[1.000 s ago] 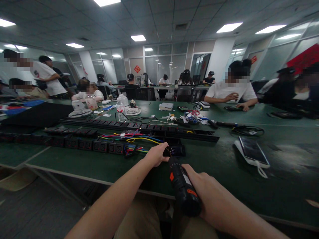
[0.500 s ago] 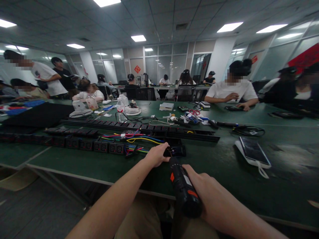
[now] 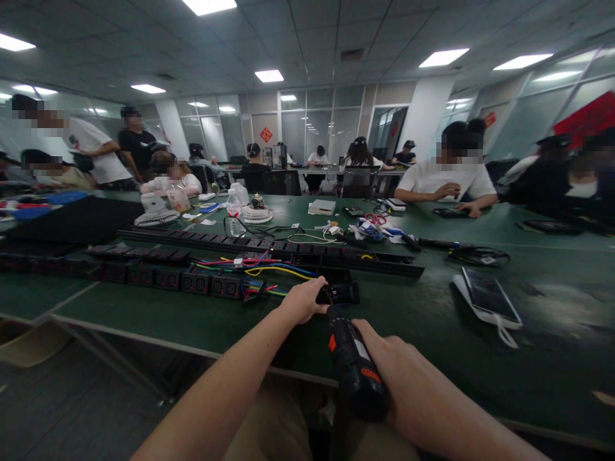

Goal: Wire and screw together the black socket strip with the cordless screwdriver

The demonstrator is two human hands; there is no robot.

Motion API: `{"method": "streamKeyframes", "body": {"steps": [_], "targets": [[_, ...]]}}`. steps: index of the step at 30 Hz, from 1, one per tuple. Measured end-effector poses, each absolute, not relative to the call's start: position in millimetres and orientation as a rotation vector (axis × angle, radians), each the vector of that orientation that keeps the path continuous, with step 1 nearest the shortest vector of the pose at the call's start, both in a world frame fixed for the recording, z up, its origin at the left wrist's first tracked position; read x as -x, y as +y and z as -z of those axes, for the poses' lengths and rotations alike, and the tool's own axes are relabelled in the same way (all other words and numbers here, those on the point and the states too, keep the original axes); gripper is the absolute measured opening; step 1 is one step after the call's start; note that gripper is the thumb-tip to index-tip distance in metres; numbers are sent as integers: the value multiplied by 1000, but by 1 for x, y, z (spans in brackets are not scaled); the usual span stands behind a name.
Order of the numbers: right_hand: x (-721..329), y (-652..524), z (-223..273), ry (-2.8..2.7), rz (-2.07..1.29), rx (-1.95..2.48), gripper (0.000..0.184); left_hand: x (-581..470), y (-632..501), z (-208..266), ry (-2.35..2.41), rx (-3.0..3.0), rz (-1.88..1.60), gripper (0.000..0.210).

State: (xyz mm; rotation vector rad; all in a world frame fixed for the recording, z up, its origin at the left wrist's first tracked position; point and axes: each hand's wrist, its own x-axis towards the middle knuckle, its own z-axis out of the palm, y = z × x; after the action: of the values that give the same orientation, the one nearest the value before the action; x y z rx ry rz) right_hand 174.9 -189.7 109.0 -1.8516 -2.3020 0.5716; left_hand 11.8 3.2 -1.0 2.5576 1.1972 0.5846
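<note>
My right hand point(image 3: 391, 371) is wrapped round a black cordless screwdriver point(image 3: 355, 371) with orange markings. Its bit points away from me at a small black module point(image 3: 346, 293) on the table. My left hand point(image 3: 306, 299) pinches the near left side of that module, beside the bit's tip; the exact contact point is too dark to make out. Yellow, red, blue and green wires point(image 3: 273, 272) run leftward from there. A row of black power sockets point(image 3: 196, 283) with red dots lies to the left, and a long black power strip housing point(image 3: 379, 261) stretches behind.
On the green table point(image 3: 408, 333) a phone point(image 3: 490, 298) lies on a white pouch at the right. Behind the strip stand a water bottle point(image 3: 235, 214), small fan parts point(image 3: 257, 214) and a heap of cables point(image 3: 375, 227). Co-workers sit across the table.
Both hands and the screwdriver hold nearly the same position. The view has shifted slightly. Across the table, a person in black at the left has turned a little.
</note>
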Motion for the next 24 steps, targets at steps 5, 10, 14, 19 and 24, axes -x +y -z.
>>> {"method": "streamKeyframes", "body": {"steps": [5, 10, 14, 19, 24], "targets": [[-175, -190, -107, -2299, -563, 1857, 57, -11, 3, 0, 1184, -2566, -585, 46], [-175, -189, -105, -2311, -560, 1845, 58, -11, 1, -1, 1184, -2568, -587, 47], [-174, -189, -107, -2303, -577, 1841, 58, -11, 0, -3, 1198, -2559, -570, 47], [-175, -190, -107, -2297, -577, 1831, 56, -12, -2, -7, 1208, -2541, -551, 45], [-177, -189, -104, -2314, -558, 1842, 58, -13, -3, -7, 1231, -2529, -547, 46]]}}
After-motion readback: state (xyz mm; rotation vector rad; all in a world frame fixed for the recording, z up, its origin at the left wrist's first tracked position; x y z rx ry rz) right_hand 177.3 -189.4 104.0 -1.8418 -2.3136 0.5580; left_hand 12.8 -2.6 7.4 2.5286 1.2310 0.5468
